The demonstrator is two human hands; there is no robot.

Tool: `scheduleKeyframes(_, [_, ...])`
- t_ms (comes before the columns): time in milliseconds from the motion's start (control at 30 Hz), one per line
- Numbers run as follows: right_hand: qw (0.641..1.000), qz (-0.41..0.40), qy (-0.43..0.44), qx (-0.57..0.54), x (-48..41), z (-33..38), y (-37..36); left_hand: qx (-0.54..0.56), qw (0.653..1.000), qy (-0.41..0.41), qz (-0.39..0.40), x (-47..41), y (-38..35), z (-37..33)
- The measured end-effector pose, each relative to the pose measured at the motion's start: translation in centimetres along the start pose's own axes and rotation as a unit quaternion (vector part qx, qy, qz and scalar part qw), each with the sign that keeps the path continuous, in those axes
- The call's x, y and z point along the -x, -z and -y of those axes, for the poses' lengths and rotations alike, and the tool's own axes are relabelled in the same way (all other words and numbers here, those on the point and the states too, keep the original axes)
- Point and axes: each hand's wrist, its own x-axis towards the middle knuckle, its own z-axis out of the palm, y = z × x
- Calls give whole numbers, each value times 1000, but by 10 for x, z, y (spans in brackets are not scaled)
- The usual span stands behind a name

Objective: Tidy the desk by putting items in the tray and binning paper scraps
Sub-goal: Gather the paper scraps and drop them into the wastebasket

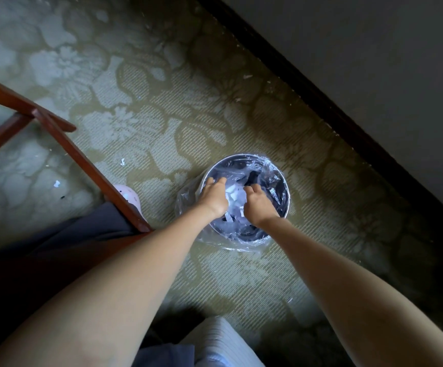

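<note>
The room was dim. Soft light fell brightest on the pale green flower-patterned carpet (88,83) far to the left of the left hand (215,198), while beyond the right hand (258,207) the carpet sank into deep shadow along the dark skirting board (321,107). White glints lay on the clear plastic liner (264,162) of the round grey bin (288,205) under both hands. The hands were blurred, and the forearms (125,287) nearest the camera looked stretched by wide-angle distortion.
</note>
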Motion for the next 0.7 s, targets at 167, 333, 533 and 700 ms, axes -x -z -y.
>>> scheduleKeyframes(167, [997,-17,27,69,31,17,23,-26,1000,-1,-11,40,17,4])
scheduleKeyframes(333, [975,-102,64,184,72,48,62,-88,991,-33,-99,99,54,2])
scheduleKeyframes(533, [928,-248,118,251,144,123,125,-126,945,-80,-291,191,123,-10])
scheduleKeyframes(700, [882,-358,187,245,213,197,161,-101,903,-85,-409,282,179,14])
